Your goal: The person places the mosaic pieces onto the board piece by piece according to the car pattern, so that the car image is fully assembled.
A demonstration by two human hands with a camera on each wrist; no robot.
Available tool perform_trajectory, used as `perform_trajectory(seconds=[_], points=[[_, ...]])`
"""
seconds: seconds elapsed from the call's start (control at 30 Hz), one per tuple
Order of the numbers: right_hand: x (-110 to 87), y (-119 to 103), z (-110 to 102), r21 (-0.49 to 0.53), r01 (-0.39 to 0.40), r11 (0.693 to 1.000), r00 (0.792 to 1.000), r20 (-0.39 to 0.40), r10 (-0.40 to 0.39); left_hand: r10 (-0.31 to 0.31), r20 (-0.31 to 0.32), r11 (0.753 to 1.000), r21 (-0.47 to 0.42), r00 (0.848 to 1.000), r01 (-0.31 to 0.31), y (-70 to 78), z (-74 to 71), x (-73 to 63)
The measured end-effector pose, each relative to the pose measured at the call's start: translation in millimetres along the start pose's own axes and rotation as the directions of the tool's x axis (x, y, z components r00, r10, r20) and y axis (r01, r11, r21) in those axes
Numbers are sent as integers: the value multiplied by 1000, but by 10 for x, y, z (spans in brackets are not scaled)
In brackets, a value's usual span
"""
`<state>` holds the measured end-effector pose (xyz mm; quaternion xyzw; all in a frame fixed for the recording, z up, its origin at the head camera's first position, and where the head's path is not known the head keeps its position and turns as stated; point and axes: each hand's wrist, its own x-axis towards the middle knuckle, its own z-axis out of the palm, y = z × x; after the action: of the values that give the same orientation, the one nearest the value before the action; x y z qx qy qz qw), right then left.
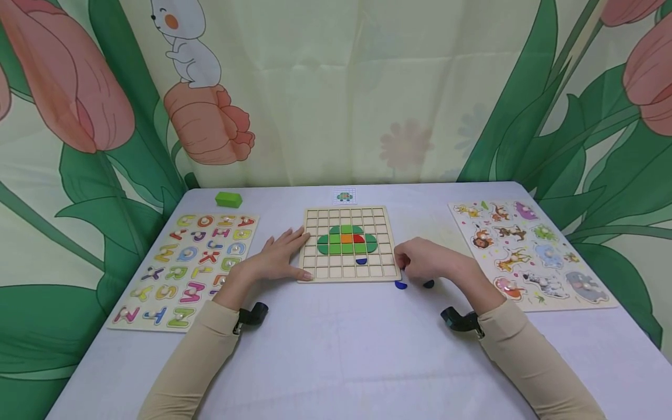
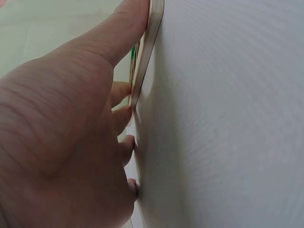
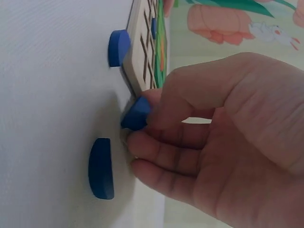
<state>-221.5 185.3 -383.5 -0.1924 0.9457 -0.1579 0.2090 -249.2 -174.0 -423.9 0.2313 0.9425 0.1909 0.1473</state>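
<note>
A wooden grid board (image 1: 315,272) lies mid-table with green, orange and red pieces (image 1: 346,238) set in a rounded shape. One blue half-round piece (image 1: 361,261) sits on it below the red. My left hand (image 1: 278,256) rests at the board's left edge, fingers spread, thumb on its near corner. Beside the near right corner, my right hand (image 1: 422,258) pinches another blue half-round piece (image 3: 137,113) between thumb and fingers, low over the tablecloth. Two more lie on the cloth: one blue piece (image 1: 401,285) by the board's edge, one dark blue piece (image 1: 429,284) under the right hand.
Behind the board lies a small picture card (image 1: 344,196) with a similar pattern. To the left are an alphabet puzzle board (image 1: 152,318), partly covered by the left forearm, and a green block (image 1: 228,200). An animal puzzle board (image 1: 572,300) lies to the right.
</note>
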Motion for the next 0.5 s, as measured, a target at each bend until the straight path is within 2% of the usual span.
perform_trajectory(seconds=[0.23,0.5], points=[[17,21,-9,0,25,1000,999,-49,-25,-1,0,1000,0,1000,1,-9,1,2],[75,-7,-40,37,106,994,988,-121,-101,1,1,1000,6,1000,-1,4,-11,-2]])
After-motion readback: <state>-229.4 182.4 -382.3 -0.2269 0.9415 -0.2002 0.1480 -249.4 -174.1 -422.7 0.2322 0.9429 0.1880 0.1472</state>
